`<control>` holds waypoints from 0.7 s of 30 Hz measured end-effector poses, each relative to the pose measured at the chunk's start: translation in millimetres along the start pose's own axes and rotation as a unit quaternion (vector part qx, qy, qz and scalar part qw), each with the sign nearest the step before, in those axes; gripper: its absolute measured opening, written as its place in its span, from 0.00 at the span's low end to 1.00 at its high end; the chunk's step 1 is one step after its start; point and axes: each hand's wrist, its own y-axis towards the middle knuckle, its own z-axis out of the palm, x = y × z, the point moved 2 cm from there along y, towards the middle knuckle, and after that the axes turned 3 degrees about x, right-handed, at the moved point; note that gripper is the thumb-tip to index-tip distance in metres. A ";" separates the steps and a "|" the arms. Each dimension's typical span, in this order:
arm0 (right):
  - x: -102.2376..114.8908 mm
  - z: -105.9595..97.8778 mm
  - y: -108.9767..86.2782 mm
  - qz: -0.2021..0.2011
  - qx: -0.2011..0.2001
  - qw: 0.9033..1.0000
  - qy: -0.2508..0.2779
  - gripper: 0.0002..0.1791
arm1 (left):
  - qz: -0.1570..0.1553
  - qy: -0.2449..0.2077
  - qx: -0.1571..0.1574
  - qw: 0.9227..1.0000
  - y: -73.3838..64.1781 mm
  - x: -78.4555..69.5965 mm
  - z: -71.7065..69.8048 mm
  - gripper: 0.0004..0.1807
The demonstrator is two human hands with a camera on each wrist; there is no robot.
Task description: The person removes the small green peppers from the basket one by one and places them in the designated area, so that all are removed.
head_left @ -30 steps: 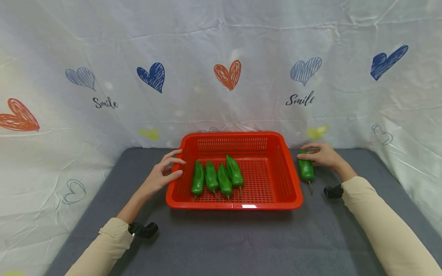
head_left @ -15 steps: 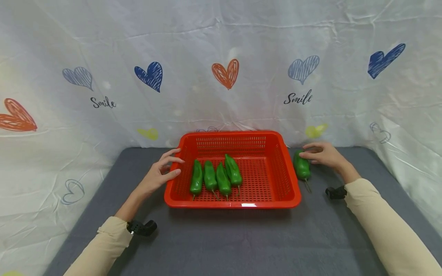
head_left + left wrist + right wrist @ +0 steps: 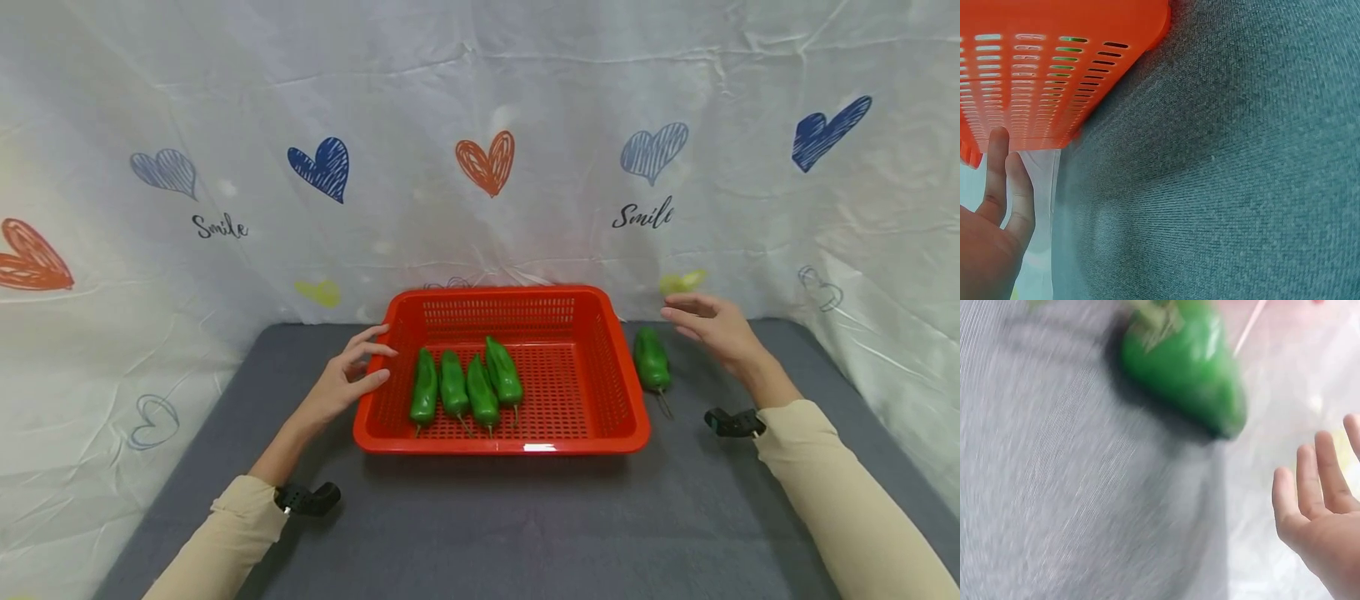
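In the head view, a red plastic basket with slotted sides holds several green peppers, lying side by side in its left half. My left hand is at the basket's left rim, fingers spread and fairly straight; the left wrist view has two fingertips right at the slotted wall. Another green pepper lies on the table close to the basket's right side, its stem toward me. My right hand is just right of and above that pepper, holding nothing. The right wrist view shows its fingers extended, apart from the blurred pepper.
A dark grey cloth covers the table beneath everything. Right behind the basket hangs a white sheet printed with hearts and "Smile". Each wrist wears a black strap device, such as the one on the left.
My right hand has let go of the loose pepper and moved up and right. That pepper has shifted left, closer to the basket. The left hand stays at the rim.
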 end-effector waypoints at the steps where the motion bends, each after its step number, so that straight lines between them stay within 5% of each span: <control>1: 3.2 1.3 -0.7 -0.007 -0.001 1.000 0.016 0.38 | 0.000 0.000 0.000 1.000 -0.2 0.7 0.1 0.16; 11: 42.2 22.0 -6.2 -0.061 0.016 0.989 0.134 0.22 | 0.002 -0.002 -0.003 1.000 0.2 3.6 1.1 0.16; 21: 79.9 46.7 -4.9 -0.086 0.057 0.986 0.129 0.17 | 0.005 -0.002 -0.004 1.000 -0.1 1.7 1.7 0.16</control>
